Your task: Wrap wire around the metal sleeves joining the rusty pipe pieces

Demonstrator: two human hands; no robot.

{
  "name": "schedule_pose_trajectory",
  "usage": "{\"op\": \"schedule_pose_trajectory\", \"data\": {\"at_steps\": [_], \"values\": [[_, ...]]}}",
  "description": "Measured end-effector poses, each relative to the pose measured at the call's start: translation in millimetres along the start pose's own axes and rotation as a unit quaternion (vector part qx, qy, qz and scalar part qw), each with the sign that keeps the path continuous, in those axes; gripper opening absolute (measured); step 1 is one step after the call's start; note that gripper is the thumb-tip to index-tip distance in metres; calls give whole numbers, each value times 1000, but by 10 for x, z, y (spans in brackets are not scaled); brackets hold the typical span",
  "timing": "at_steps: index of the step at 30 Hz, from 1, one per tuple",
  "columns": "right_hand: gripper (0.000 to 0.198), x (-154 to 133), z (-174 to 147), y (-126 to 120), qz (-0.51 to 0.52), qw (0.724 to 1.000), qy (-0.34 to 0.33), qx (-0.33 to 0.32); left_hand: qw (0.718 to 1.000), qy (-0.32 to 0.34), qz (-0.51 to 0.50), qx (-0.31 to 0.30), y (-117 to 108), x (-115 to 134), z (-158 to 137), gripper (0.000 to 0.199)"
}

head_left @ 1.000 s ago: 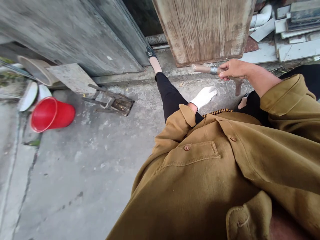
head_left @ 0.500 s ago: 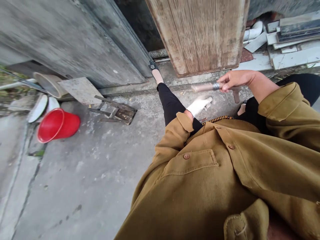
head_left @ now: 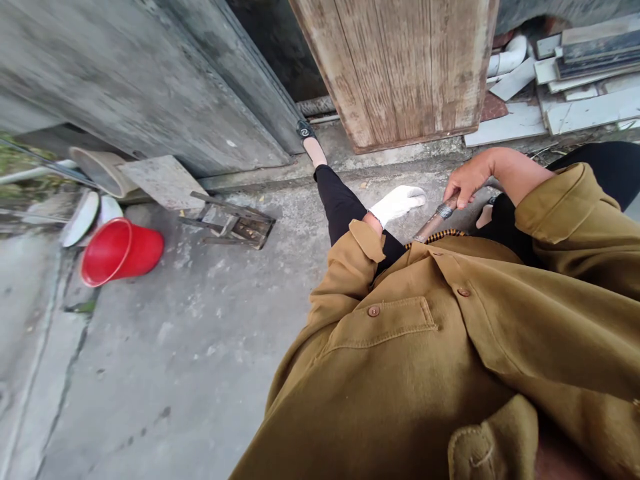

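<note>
My left hand [head_left: 397, 203], in a white glove, is held low over the concrete beside my left leg. Its fingertips are drawn together toward the right; whatever lies between them is too small to make out. My bare right hand [head_left: 469, 177] is closed around a wooden-handled tool [head_left: 434, 221]. Silvery wire or a metal band wraps the handle just below my fingers. The handle slants down and left toward my lap, its lower end partly behind my brown shirt. The tool's other end is mostly hidden by my hand, so its kind cannot be told.
A weathered wooden panel [head_left: 395, 73] stands in front, beside a grey wall [head_left: 150, 73]. At left are a red bucket [head_left: 145, 248], a small wooden stool-like frame [head_left: 240, 227] and a board [head_left: 163, 183]. Stacked tiles and planks [head_left: 590, 107] and a white pipe [head_left: 510, 57] lie at right.
The tool has swung from nearly level to slanting down toward my lap. My right hand has turned and lowered slightly. The gloved hand has barely shifted.
</note>
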State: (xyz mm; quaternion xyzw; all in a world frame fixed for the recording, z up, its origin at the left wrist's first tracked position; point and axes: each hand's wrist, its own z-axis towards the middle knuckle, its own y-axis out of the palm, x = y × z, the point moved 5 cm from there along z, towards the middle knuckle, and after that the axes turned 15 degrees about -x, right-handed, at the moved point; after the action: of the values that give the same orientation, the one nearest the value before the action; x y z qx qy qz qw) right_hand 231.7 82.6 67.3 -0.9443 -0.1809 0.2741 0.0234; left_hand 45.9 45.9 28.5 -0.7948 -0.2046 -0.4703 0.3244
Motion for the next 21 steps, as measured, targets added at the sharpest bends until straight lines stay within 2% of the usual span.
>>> {"op": "schedule_pose_trajectory", "data": {"at_steps": [2, 4, 7, 9, 10, 12, 15, 17, 19, 21], "values": [[52, -97, -139, -40, 22, 997, -60, 48, 996, 10, -91, 3, 60, -35, -16, 18], [53, -149, -266, -147, 72, 976, -130, 160, 987, 23, -154, 34, 98, -58, -37, 25], [43, -118, -361, -290, 192, 900, -220, 323, 988, 45, -142, 30, 160, -12, -42, 33], [33, -37, -339, -340, 252, 861, -211, 388, 995, 51, -80, 7, 197, 62, -23, 34], [27, 9, -316, -356, 261, 856, -179, 409, 997, 56, -45, -5, 212, 105, -10, 33], [19, 87, -277, -383, 200, 878, -69, 430, 997, 69, 28, -22, 231, 188, 16, 31], [24, 150, -228, -410, 6, 909, 96, 406, 989, 83, 123, -10, 181, 268, 24, 24], [26, 184, -147, -372, -61, 930, 148, 332, 984, 71, 162, 22, 76, 274, 4, 21], [22, 179, -32, -253, -57, 970, 128, 199, 982, 50, 172, 59, -61, 250, -29, 19], [17, 101, 17, -100, -39, 995, 69, 64, 983, 39, 158, 86, -176, 221, -57, 18]]}}
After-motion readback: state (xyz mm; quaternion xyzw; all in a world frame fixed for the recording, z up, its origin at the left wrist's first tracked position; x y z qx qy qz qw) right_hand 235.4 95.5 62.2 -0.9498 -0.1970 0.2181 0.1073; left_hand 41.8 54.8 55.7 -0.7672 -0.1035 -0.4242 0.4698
